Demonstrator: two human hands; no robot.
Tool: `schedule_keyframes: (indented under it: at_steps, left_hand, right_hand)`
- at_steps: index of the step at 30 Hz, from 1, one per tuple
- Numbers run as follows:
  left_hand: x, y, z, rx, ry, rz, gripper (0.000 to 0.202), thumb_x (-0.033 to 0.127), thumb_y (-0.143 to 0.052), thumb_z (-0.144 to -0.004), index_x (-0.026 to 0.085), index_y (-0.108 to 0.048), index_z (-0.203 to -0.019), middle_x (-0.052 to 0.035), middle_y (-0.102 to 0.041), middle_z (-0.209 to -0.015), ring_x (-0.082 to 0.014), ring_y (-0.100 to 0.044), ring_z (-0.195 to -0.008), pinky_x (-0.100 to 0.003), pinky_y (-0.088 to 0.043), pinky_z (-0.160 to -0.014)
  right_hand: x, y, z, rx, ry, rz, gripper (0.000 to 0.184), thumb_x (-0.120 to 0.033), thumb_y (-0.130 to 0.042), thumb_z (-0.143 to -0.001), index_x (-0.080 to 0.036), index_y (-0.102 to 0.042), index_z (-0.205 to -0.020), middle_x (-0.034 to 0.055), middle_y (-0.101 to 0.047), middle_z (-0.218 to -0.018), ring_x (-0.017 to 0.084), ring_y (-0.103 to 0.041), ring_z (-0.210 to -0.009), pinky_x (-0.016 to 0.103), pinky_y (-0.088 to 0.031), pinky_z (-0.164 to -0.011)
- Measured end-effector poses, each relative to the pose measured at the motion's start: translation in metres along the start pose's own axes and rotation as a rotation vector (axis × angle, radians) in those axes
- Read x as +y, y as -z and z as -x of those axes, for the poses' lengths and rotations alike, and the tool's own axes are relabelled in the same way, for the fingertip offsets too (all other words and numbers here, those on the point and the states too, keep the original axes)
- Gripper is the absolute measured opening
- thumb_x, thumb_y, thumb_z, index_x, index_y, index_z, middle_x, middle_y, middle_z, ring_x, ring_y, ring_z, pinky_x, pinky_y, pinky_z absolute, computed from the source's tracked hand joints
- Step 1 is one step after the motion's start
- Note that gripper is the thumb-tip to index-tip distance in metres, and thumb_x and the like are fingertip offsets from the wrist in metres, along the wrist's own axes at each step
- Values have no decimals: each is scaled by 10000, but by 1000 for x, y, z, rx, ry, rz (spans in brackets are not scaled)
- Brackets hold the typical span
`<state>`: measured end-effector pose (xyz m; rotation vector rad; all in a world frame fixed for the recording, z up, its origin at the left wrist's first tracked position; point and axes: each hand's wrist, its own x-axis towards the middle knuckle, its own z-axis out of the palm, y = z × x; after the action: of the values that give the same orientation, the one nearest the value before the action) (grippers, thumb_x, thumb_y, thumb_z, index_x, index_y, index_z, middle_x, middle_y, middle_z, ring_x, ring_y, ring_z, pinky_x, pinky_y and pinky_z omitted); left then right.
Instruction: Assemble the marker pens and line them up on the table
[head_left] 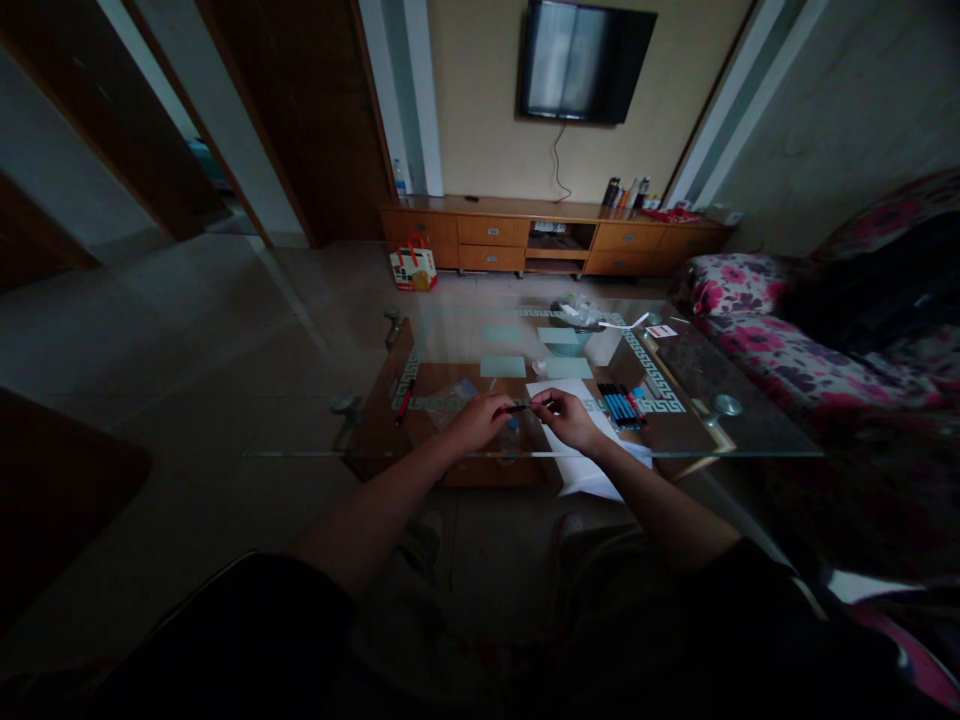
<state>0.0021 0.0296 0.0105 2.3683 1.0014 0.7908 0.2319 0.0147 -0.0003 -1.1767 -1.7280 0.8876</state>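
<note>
Above the glass table (352,455), a thin dark pen (517,408) lies level between my two hands. My left hand (482,420) is closed, its fingertips pinching the pen's left part. Closed too, my right hand (568,416) pinches at the pen's other end; the exact part between those fingers is too small to make out. White paper sheets (581,462) lie under and beside my right hand. Further right is a row of several blue and dark pens (619,405), with red ones at its edge. A red and black pen (405,402) lies off to the left.
A clear bottle with a blue cap (512,440) shows below my hands. Towards the back right stands a teal basket (568,342) with crumpled plastic on top. A flowered sofa (757,350) borders the right side. Beyond are a paper bag (413,268) and a low wooden cabinet (491,232).
</note>
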Motion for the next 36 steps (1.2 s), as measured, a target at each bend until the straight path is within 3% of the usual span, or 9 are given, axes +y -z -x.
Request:
schedule_keyframes:
  at_steps: [19, 32, 36]
  left_hand:
    - [4, 2, 0, 11, -7, 11, 172, 140, -601, -844, 176, -670, -998, -39, -655, -931, -164, -593, -850, -273, -452, -793]
    - [9, 6, 0, -28, -31, 26, 169, 135, -647, -824, 167, -673, -987, -35, -635, -902, -156, -583, -828, -262, -448, -760]
    - [7, 5, 0, -22, -14, 22, 168, 135, -646, -817, 175, -673, -978, -35, -636, -917, -163, -583, -843, -275, -452, -776]
  right_hand:
    - [-9, 1, 2, -46, -36, 70, 334, -490, -581, -861, -173, -662, -927, 43, -663, -807, 165, -594, -731, 285, -483, -671]
    - [-9, 1, 5, -97, -53, 226, 449, -544, -442, -942, -192, -667, -779, 24, -652, -727, 159, -583, -653, 265, -443, -633]
    - [-15, 1, 6, -76, -73, 206, 329, -498, -522, -912, -204, -667, -884, 21, -680, -801, 158, -588, -673, 269, -452, -654]
